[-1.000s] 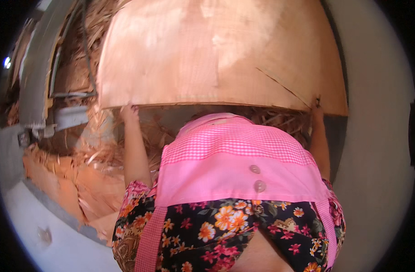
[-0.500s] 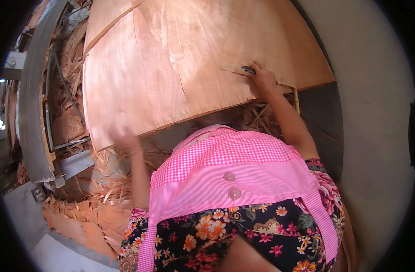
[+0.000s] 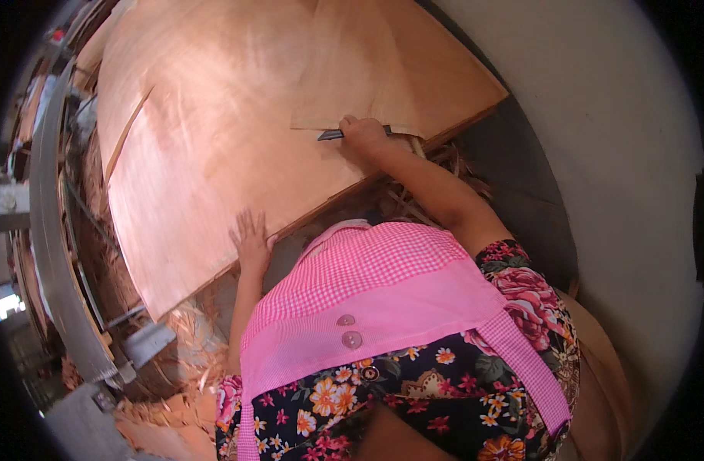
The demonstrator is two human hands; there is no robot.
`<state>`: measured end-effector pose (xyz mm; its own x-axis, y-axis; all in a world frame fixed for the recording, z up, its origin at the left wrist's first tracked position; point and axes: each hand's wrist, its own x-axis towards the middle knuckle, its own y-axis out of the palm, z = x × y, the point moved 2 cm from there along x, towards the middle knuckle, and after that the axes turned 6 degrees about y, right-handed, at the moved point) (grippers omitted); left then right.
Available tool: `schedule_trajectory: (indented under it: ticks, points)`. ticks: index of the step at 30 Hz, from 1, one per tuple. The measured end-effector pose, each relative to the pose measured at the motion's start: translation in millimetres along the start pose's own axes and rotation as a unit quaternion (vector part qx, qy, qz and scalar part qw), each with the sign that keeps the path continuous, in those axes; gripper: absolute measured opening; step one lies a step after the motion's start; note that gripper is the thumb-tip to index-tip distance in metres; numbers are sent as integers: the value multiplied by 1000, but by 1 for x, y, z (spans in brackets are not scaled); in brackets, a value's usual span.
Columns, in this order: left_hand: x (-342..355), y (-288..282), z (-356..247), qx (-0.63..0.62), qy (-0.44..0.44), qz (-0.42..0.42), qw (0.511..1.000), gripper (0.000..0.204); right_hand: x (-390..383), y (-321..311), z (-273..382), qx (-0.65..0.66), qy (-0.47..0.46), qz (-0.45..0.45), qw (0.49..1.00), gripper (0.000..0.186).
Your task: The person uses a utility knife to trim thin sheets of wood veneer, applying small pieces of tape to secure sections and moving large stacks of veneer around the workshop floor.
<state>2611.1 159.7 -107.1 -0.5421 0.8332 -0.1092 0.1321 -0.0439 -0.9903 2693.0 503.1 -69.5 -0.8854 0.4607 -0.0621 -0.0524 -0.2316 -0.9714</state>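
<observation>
Left grip [image 3: 252, 242] is lying loose and spread on the near edge of a big wood sheet [image 3: 214, 154], which is lying under both hands. Farther right, a dark cutter [image 3: 330, 135] is poking out both sides of the right grip [image 3: 365, 140], which is squeezing it.

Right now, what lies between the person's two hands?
Only a bare stretch of the wood sheet lies between the left hand and the right hand in the head view.
</observation>
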Motion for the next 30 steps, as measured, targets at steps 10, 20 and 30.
schedule_trajectory:
  ticks: [10,20,30]
  points:
    - [-3,-23,9,-5,-31,22,999,77,-40,-96,-206,434,304,-345,775,39]
    - [-5,-30,22,-66,-70,9,995,81,-120,30,-331,695,528,-317,371,15]
    - [1,-48,47,-114,47,-36,992,59,-116,2,-171,194,252,-69,946,48]
